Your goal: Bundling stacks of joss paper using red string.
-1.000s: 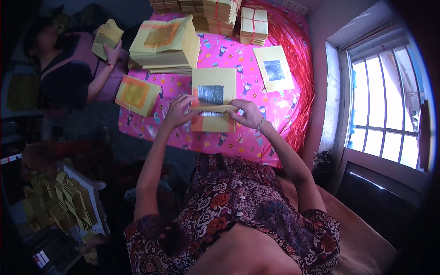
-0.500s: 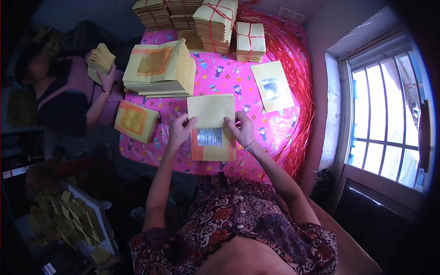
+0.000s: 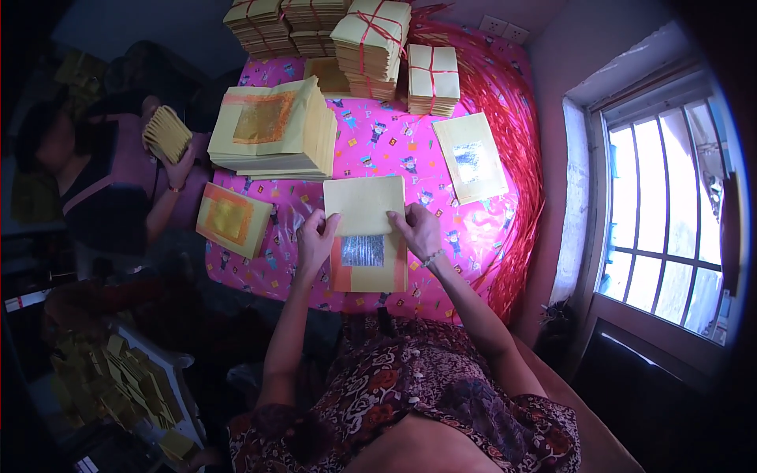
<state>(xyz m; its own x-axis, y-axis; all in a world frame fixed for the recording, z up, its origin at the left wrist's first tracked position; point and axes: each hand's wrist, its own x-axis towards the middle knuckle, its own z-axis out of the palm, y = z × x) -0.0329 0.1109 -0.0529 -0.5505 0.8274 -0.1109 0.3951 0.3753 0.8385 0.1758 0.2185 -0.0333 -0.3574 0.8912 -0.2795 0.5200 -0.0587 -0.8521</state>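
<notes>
Both my hands are closed on a pale yellow paper sheet [image 3: 364, 203], one at each side edge, thumbs on top. My left hand [image 3: 317, 243] pinches its left edge and my right hand [image 3: 421, 235] its right edge; the fingertips underneath are hidden. Directly below the sheet's near edge shows a foil paper [image 3: 364, 279] with a silver square and orange-red bands. Whether the two are one folded piece, I cannot tell. Another silver-foil paper [image 3: 489, 177] lies to the right. A gold-foil paper [image 3: 231, 221] rests to the left.
On the pink patterned tablecloth [image 3: 377, 142] stands a thick stack of gold-foil papers [image 3: 268, 118]. Tied paper bundles [image 3: 367, 47] stand at the back. Red plastic strips [image 3: 516, 205] line the right edge, beside a barred window [image 3: 666, 197]. At left, a co-worker holds fanned papers [image 3: 167, 135].
The table and my hands appear slightly lower in the picture; my grip on the sheet looks the same. The co-worker's papers have turned and fanned differently.
</notes>
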